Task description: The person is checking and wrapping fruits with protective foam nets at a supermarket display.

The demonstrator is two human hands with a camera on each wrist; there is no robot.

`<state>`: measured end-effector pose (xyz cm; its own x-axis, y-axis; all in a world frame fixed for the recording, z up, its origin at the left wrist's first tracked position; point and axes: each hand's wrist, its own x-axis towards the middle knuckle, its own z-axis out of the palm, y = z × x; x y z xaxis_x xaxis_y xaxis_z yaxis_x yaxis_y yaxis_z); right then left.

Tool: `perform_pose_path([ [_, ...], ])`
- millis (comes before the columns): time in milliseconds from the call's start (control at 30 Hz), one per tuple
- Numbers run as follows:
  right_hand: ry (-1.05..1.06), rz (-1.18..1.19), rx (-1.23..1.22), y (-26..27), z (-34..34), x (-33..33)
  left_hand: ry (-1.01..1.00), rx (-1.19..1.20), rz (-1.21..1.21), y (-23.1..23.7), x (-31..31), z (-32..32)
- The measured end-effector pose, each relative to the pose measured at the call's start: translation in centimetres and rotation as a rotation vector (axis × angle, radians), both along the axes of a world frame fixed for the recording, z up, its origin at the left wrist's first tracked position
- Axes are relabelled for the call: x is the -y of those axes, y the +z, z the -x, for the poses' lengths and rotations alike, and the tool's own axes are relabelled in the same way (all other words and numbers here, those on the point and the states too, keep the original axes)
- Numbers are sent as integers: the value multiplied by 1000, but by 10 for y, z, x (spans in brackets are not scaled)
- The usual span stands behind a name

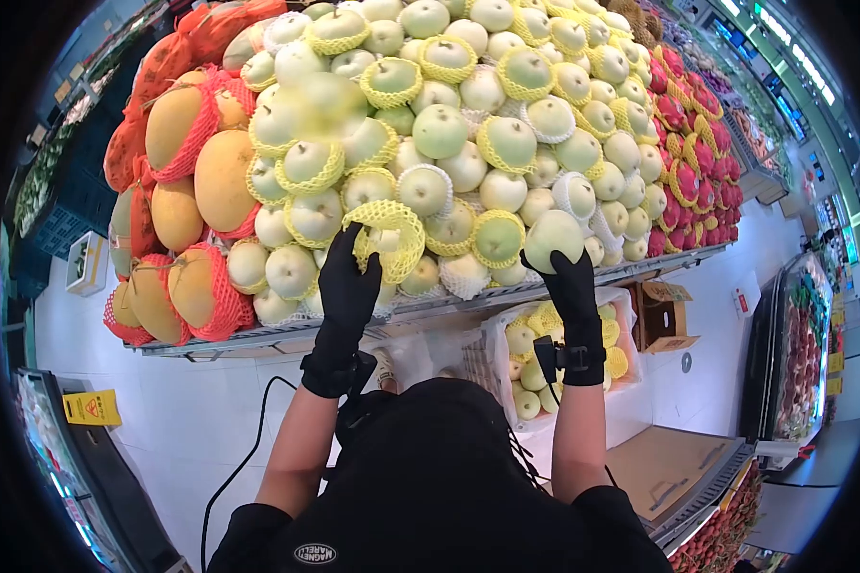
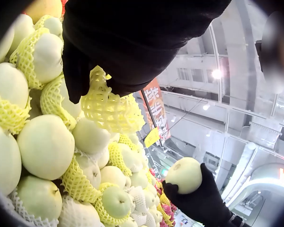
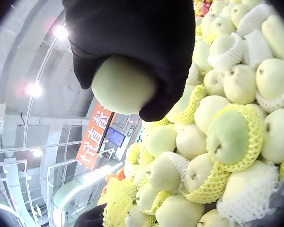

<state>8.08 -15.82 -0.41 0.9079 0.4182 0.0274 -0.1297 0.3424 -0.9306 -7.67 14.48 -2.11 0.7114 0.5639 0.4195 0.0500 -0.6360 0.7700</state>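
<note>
In a black glove, my left hand [image 1: 347, 286] pinches a yellow foam fruit net [image 1: 409, 256] by its edge, over the front of the heaped pale green melons [image 1: 440, 132]. The net holds its open, rounded shape in the left wrist view [image 2: 113, 111]. Farther right, my gloved right hand [image 1: 573, 294] grips a bare pale green melon [image 1: 552, 239], its thumb and fingers spread round the sides. The right wrist view shows this melon [image 3: 125, 87] raised off the heap. Many melons in the heap sit in yellow or white nets.
Large yellow-orange melons [image 1: 225, 181] in red nets lie left of the heap, and dragon fruit [image 1: 683, 191] at its right. Below the display's front edge stand a white box [image 1: 495, 355] of netted melons and a brown carton [image 1: 667, 315]. A yellow floor sign [image 1: 93, 408] is at left.
</note>
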Motion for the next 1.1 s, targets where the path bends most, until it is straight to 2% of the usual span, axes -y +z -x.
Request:
perform_pose_path([
  [33, -22, 30, 34, 3, 1, -11, 0, 37, -70, 1, -6, -2],
  [133, -76, 274, 197, 31, 15, -52, 29, 1, -81, 17, -16, -4],
  [167, -80, 278, 244, 53, 26, -72, 2, -27, -25, 27, -20, -3],
  [267, -14, 402, 344, 71, 31, -110, -5, -17, -73, 33, -33, -3],
  [300, -16, 363, 267, 72, 35, -121, -15, -47, -38, 38, -38, -2],
  [433, 21, 376, 378, 82, 56, -164, -56, -50, -61, 45, -54, -7],
  [600, 12, 470, 457, 105, 79, -192, -94, -157, -48, 63, -63, -10],
  [767, 130, 584, 563, 132, 87, -215, -163, -31, -67, 58, -70, -17],
  [867, 145, 551, 658, 116, 73, -223, -216, 62, -19, 58, -68, -19],
  [1000, 103, 527, 667, 109, 54, -227, -269, 167, 20, 65, -66, -25],
  [1100, 93, 622, 799, 108, 42, -225, -241, 140, 59, 72, -60, -27],
])
